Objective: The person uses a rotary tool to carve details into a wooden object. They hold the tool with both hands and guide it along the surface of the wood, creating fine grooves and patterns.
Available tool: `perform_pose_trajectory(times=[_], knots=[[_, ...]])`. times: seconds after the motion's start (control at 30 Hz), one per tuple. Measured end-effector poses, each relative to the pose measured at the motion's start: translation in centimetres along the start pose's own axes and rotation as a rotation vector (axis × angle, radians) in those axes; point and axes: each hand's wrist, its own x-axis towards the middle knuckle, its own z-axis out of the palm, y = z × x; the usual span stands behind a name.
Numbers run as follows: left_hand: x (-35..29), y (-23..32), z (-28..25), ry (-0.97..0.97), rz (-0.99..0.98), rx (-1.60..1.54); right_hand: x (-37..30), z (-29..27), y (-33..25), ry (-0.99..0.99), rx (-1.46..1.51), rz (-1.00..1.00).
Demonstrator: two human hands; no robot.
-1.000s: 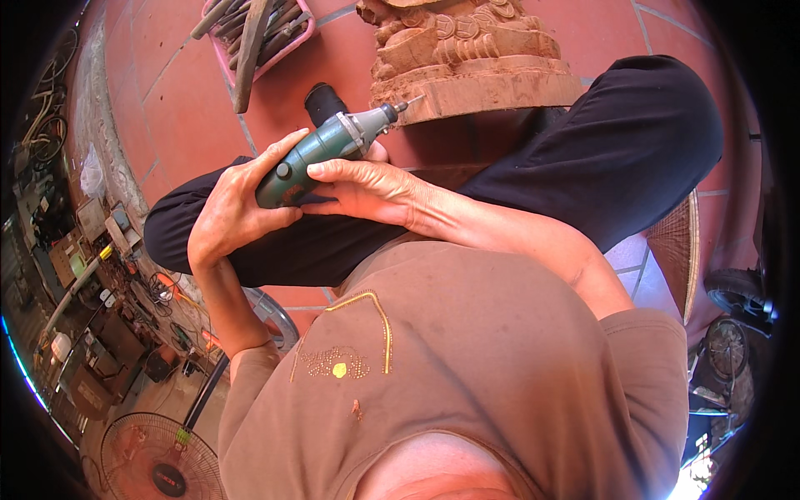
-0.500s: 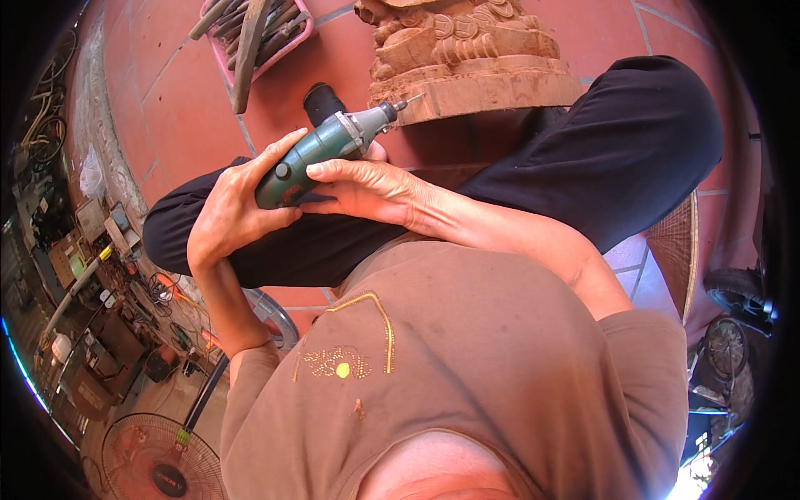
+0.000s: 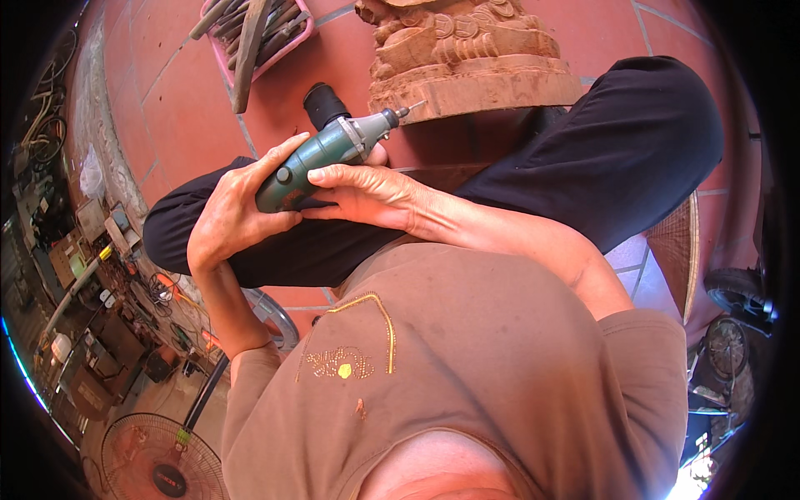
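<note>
A: Main thing, and where?
B: Green-and-grey handheld rotary tool (image 3: 312, 167), rounded barrel-shaped body. Held up in front of the torso with both hands, over loose black cloth trousers (image 3: 612, 154).

A: Long axis?
B: Diagonal. Runs from the rounded rear end at lower left to the thin metal bit (image 3: 412, 107) at upper right. Narrows from green body to grey collar to dark nose. Tilt against the floor: can't tell from one view.

A: Pointing where?
B: Away from the torso and rightward, toward the near left edge of a reddish-brown carved wooden figure (image 3: 475, 62), at base level. Overlaps that edge in view; can't tell touching or just apart.

A: Left grip (image 3: 225, 208)?
B: Bare hand, wrapped around the rear part of the tool. Fingers along the far side, thumb down by the rear end.

A: Right grip (image 3: 379, 192)?
B: Bare hand too, grasping the same tool from the near side. Thumb on the body, just beside a round button (image 3: 283, 175); other fingers mostly hidden underneath.

A: Nearby?
B: Black cylinder (image 3: 323, 104), just past the tool in view; contact unclear. Beyond, on red tile floor (image 3: 179, 108): pink plastic basket (image 3: 311, 32) full of wooden-handled tools (image 3: 279, 37), long brown wooden bar (image 3: 251, 60) across the rim. Round caged fan (image 3: 158, 458) at lower left, well apart.
</note>
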Motion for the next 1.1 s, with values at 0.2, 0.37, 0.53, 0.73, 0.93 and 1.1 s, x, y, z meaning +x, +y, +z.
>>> perform_pose_trajectory(times=[0.2, 0.37, 0.53, 0.73, 0.93, 1.1], knots=[[0.1, -0.2, 0.1, 0.032, 0.017, -0.006, 0.2, 0.9, -0.8, 0.063, -0.002, -0.052], [0.3, -0.2, 0.1, 0.035, -0.009, -0.013, 0.3, 1.0, -1.1, 0.052, -0.010, -0.081], [0.3, -0.4, 0.1, 0.047, -0.001, -0.028, 0.4, 1.1, -1.4, 0.065, -0.021, -0.082], [0.2, -0.2, 0.1, 0.046, -0.017, -0.014, 0.4, 1.1, -1.3, 0.065, -0.026, -0.081], [0.1, 0.5, -0.2, -0.036, -0.098, -0.026, 0.1, 0.7, -0.8, 0.035, -0.022, -0.057], [0.0, 0.4, -0.2, -0.045, -0.087, -0.021, -0.1, 0.1, -0.3, 0.011, -0.023, -0.018]])
